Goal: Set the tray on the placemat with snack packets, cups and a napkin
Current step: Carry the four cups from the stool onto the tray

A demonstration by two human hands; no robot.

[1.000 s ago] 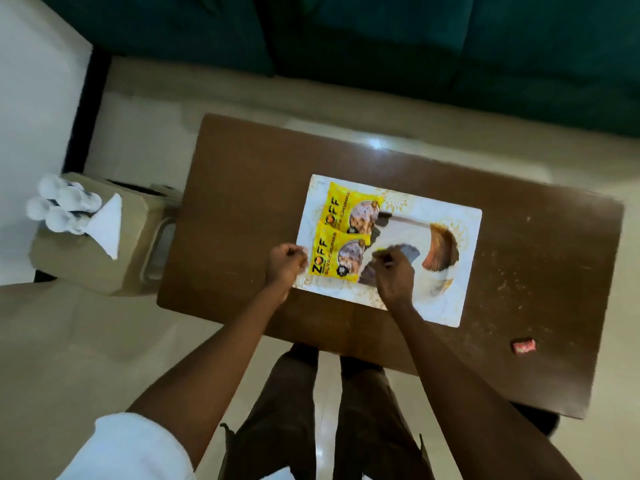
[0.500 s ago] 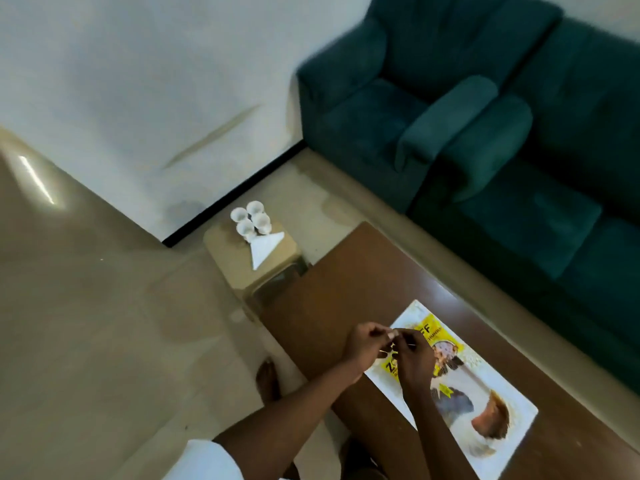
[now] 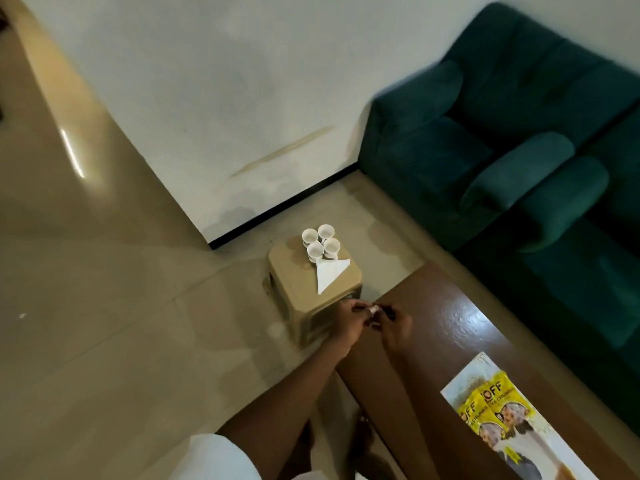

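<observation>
Two yellow snack packets [image 3: 491,407] lie side by side on the printed placemat [image 3: 465,375], at the lower right on the brown table [image 3: 446,320]. Several white cups [image 3: 320,243] stand clustered on a beige stool [image 3: 298,285] left of the table, with a folded white napkin [image 3: 329,273] beside them. My left hand [image 3: 348,323] and my right hand [image 3: 394,327] meet fingertip to fingertip over the table's near-left corner, fingers curled. A small pale spot shows between the fingertips; I cannot tell whether it is a held thing. No tray is in view.
A dark green sofa [image 3: 512,140] runs along the far side of the table. A white wall [image 3: 207,98] with a black skirting stands behind the stool. Beige floor tiles [image 3: 104,306] spread to the left. My legs show below.
My view swung left from the placemat toward the stool. Both hands left the snack packets, came together, and moved to the table's corner near the stool.
</observation>
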